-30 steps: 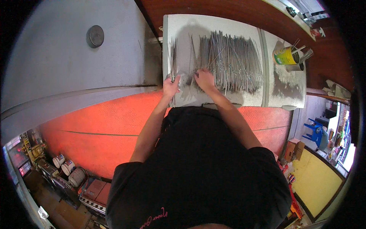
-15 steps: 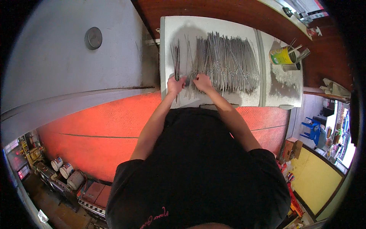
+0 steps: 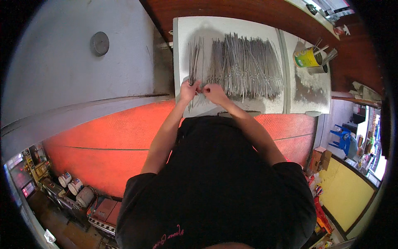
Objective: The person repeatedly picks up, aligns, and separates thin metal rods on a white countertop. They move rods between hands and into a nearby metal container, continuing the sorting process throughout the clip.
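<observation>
At upper centre, the left hand (image 3: 188, 91) is closed around a rod bunch (image 3: 194, 58); the right hand (image 3: 213, 93), just beside it, has curled fingers — any hold, I cannot tell. The pile (image 3: 246, 68) of rods lies right of centre. Upper right, a tin (image 3: 306, 58) wears a yellow-green label — pink script (image 3: 166, 237) marks the shirt (image 3: 224, 174), bottom centre.

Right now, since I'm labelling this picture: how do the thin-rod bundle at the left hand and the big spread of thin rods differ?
The bundle is narrow, with few rods; the spread is wide, with many. The bundle is gripped by the left hand, while the spread lies on the white tabletop. Both look grey and metallic.
</observation>
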Available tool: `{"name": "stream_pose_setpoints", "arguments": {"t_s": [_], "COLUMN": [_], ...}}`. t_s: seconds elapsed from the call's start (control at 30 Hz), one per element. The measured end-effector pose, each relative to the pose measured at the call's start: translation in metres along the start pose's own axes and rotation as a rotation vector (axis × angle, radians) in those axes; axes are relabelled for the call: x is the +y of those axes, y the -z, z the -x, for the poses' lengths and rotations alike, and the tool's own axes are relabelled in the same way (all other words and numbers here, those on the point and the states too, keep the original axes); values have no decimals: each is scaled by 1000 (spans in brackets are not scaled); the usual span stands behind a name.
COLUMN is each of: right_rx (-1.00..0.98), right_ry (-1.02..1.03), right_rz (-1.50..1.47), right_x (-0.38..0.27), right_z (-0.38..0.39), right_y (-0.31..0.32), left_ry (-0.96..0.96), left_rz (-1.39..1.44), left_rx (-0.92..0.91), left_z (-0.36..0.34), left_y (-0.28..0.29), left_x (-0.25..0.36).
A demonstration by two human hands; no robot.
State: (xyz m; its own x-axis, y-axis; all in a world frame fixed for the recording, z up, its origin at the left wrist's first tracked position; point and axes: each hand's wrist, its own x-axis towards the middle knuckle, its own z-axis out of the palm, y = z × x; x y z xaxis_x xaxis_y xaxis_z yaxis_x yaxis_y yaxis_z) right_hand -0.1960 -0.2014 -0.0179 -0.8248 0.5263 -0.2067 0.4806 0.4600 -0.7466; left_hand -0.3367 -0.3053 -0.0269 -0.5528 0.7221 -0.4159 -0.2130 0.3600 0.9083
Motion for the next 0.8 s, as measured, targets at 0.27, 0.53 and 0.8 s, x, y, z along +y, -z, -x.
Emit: {"name": "stream_pose_setpoints", "arguments": {"t_s": [0.27, 0.53, 0.8], "right_rx": [90, 64, 151], "right_ry": [-310, -378, -281], "right_rz": [367, 204, 191], "right_x": [17, 3, 17], "right_z": [-22, -20, -53], "right_y": [-3, 6, -16], "left_ry": [68, 89, 101], "left_rz": [198, 184, 111], "left_rx": [142, 156, 171], "left_z": [3, 9, 5], "left_y": [7, 5, -2], "left_x": [-10, -30, -30]}}
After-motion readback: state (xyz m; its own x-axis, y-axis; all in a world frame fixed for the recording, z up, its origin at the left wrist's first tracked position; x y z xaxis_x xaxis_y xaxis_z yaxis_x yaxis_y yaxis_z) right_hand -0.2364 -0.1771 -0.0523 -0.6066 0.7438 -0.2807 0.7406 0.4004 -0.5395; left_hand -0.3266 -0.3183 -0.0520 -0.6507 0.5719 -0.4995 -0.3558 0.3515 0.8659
